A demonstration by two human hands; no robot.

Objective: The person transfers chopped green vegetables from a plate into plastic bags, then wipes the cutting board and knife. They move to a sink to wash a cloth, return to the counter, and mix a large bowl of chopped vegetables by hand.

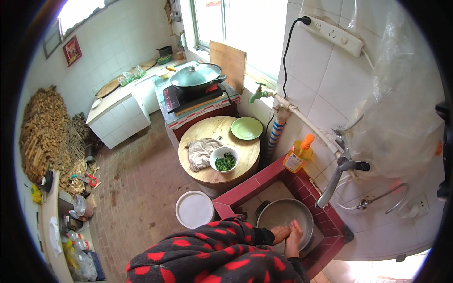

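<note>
My left hand and my right hand are pressed together over a wide metal pot of cloudy liquid. The right hand's fingers lie against the left hand, and I cannot tell whether anything is between them. The pot sits inside a basin edged with dark red tiles, its black side handle towards the upper left. A lever faucet reaches out above the basin's right wall. On the tiled ledge stands a soap bottle with an orange pump.
A round wooden board bears a bowl of chopped greens, a cloth and a green plate. A lidded pan rests on an induction cooktop. A white round lid is beside the basin. Firewood is stacked at left.
</note>
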